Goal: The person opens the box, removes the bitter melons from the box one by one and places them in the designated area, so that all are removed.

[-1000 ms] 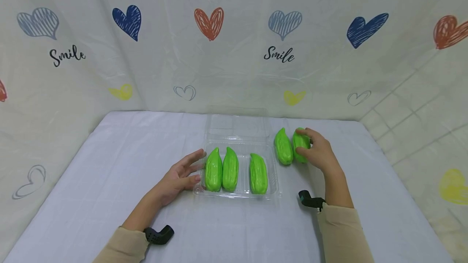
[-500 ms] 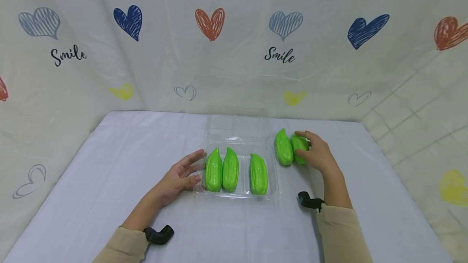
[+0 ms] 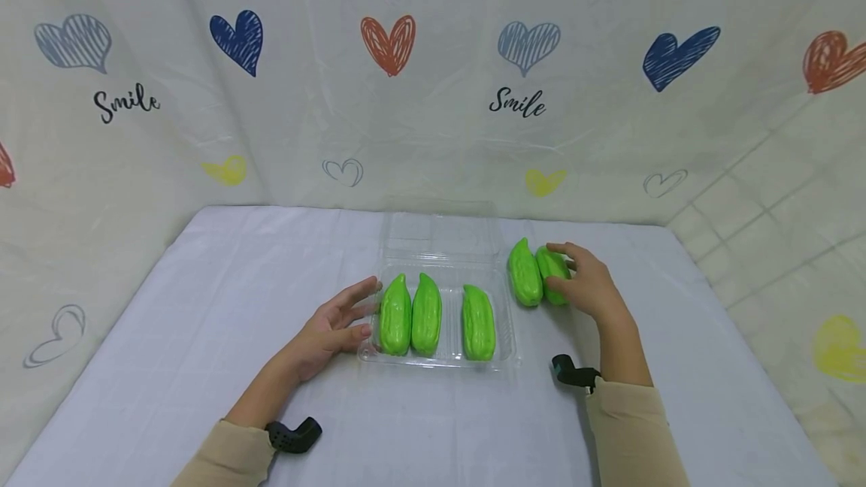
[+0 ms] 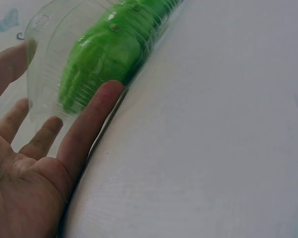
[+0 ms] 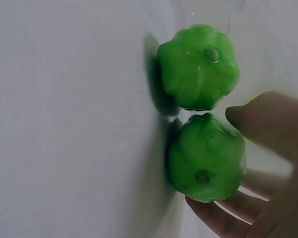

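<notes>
My right hand [image 3: 587, 281] grips a bright green, ribbed bitter gourd [image 3: 555, 269], thumb on its near left side and fingers over the far and right sides. A second bitter gourd [image 3: 524, 273] lies close beside it on the left; in the right wrist view both blunt stem ends [image 5: 198, 69] face the camera. To their left stands a clear plastic clamshell box [image 3: 452, 352] with three more gourds [image 3: 426, 314] in it, two together at left and one at right. My left hand [image 3: 331, 328] rests against the box's left wall, fingers spread; thumb and fingers [image 4: 92, 121] touch the plastic.
The box's lid [image 3: 443, 235] is folded back toward the rear of the table. A white cloth [image 3: 433, 427] covers the table. Behind it hangs a pale curtain [image 3: 446, 126] printed with hearts and "Smile".
My right hand has shifted the gripped gourd slightly left and toward me, closer to the gourd beside it. My left hand and the box stay where they were.
</notes>
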A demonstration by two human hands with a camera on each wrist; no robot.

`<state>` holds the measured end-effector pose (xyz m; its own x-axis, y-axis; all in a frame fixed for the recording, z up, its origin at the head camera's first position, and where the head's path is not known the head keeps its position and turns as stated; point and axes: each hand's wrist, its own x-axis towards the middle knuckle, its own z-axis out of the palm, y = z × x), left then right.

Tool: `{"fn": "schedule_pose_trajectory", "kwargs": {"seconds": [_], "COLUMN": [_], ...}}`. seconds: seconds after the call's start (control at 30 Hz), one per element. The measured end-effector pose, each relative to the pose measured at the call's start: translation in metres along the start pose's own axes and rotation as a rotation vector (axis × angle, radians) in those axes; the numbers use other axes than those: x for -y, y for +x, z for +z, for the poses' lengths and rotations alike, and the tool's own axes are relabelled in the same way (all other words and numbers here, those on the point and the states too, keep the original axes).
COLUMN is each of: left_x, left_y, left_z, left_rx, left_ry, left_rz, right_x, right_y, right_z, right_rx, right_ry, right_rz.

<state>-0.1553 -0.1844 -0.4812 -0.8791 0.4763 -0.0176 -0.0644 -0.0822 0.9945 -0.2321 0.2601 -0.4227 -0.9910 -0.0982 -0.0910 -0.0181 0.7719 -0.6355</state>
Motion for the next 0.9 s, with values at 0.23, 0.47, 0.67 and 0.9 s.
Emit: {"fn": "schedule_pose_trajectory", "kwargs": {"seconds": [0.23, 0.47, 0.67, 0.9], "left_x": [0.001, 0.001, 0.001, 0.0], "left_y": [0.0, 0.001, 0.0, 0.0], "left_z": [0.0, 0.0, 0.0, 0.001], "left_rx": [-0.001, 0.003, 0.004, 0.002], "left_ry": [0.003, 0.002, -0.005, -0.004], "left_rz": [0.006, 0.009, 0.008, 0.001], "right_x": [0.006, 0.021, 0.04, 0.058], "right_y": [-0.003, -0.008, -0.017, -0.023], "right_z": [-0.006, -0.011, -0.013, -0.008], "right_rx": [-0.038, -0.096, -0.136, -0.125], "right_ry": [-0.048, -0.046, 0.015, 0.077], "right_rz": [-0.039, -0.091, -0.165, -0.218]}}
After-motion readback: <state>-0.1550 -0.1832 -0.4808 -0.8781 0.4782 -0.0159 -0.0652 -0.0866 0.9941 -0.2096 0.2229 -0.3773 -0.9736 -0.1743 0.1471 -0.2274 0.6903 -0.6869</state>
